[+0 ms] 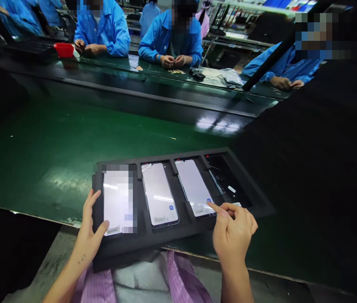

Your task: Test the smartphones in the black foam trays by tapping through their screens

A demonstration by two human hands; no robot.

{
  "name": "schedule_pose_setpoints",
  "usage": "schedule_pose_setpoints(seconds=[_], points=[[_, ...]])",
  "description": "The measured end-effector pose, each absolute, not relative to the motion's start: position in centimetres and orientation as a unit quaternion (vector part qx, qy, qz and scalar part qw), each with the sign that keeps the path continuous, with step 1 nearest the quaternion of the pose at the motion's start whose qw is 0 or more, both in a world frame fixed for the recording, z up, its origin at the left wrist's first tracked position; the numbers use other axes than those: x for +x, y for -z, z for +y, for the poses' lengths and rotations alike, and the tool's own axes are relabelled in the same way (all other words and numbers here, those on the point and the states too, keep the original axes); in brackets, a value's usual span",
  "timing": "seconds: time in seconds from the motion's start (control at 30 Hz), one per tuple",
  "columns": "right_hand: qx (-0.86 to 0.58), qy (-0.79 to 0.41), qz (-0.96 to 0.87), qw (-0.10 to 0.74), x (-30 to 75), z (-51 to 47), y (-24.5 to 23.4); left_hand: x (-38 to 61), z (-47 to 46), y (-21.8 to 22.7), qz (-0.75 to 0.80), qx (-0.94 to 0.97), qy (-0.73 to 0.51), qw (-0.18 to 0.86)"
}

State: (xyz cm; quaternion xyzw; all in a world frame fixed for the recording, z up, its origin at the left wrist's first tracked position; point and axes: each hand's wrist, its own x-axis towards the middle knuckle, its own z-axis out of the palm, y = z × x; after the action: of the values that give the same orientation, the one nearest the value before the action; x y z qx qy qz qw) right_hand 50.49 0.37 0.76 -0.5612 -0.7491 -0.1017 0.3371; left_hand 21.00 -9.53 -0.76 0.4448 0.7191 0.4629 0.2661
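**Right grip pointing at the third phone**

My black tray lies at the bench's near edge, its near left corner jutting past that edge toward me. Four phones sit in its slots. From the tray's left edge, the first phone, second phone and third phone have bright screens; the fourth phone, nearest the right edge, is dark.

My left grip is spread open at the tray's left edge, thumb over the first phone's near left corner. On my right, the index finger reaches out to the third phone's near end, beside a blue icon; the other fingers curl, and I cannot tell whether they close on anything.
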Motion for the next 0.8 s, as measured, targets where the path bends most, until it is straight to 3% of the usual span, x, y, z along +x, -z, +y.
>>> schedule_pose_setpoints(seconds=[0.23, 0.63, 0.8], points=[[-0.308, -0.076, -0.891, 0.326, 42.8, -1.6, -1.9, 20.6, -9.6, 0.8, 0.682, 0.427, -0.488, 0.338], [-0.272, -0.135, -0.895, 0.326, 38.4, -2.0, -2.4, 21.8, -8.9, -0.3, 0.691, 0.378, -0.508, 0.349], [-0.262, -0.114, -0.915, 0.286, 38.2, -2.0, -2.6, 21.8, -8.9, -0.2, 0.69, 0.364, -0.518, 0.351]])
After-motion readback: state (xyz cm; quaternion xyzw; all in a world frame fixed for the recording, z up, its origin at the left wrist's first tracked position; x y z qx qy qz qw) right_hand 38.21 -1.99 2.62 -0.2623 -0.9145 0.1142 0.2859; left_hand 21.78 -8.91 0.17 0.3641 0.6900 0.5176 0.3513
